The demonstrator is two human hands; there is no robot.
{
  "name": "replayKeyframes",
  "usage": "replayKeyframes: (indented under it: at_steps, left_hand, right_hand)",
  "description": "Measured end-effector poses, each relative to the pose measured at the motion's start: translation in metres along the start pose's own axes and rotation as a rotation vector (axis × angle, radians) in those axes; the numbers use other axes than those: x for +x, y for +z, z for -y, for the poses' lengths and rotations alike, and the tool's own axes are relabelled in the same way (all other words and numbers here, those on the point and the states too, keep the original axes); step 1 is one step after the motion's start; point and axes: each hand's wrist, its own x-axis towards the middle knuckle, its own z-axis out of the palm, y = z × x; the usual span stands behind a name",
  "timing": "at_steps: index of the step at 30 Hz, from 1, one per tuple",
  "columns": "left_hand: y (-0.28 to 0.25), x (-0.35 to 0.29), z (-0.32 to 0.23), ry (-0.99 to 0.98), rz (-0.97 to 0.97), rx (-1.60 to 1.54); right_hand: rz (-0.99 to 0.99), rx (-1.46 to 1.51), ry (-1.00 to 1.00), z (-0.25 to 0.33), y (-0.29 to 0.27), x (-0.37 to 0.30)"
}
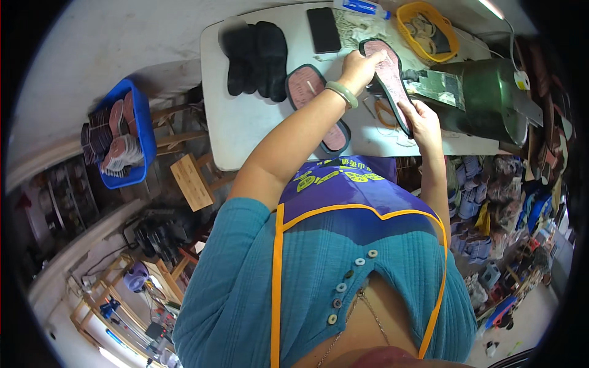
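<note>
Both hands hold one pink insole (390, 76) with a black edge, slanted above the right half of the table. My left hand (359, 69), a pale green bangle on its wrist, is closed on the far part, thumb on the pink face. My right hand (423, 124) pinches the near end by its right edge. A matching pink insole (305, 88) lies on the table, partly hidden under my left forearm. Near the held insole are scissors (385, 113) with orange handles, also partly covered.
On the white table (245, 132) lie black fuzzy pieces (256, 60), a dark phone (323, 30), a blue-and-white tube (363, 7) and pale cords. A yellow basket (451, 46) stands behind a dark green machine (491, 98). Left of the table, a blue crate (146, 132) holds insoles beside a wooden stool (191, 182).
</note>
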Motion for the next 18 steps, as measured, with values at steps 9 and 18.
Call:
replayKeyframes:
  at_steps: [9, 18]
  left_hand:
    - [-0.119, -0.087, -0.019, -0.088, 0.183, -0.555]
    - [-0.203, -0.014, -0.016, 0.24, -0.371, 0.786]
  right_hand:
    - [0.126, -0.011, -0.385, -0.018, 0.135, 0.001]
    - [-0.048, -0.635, -0.896, -0.072, 0.183, 0.001]
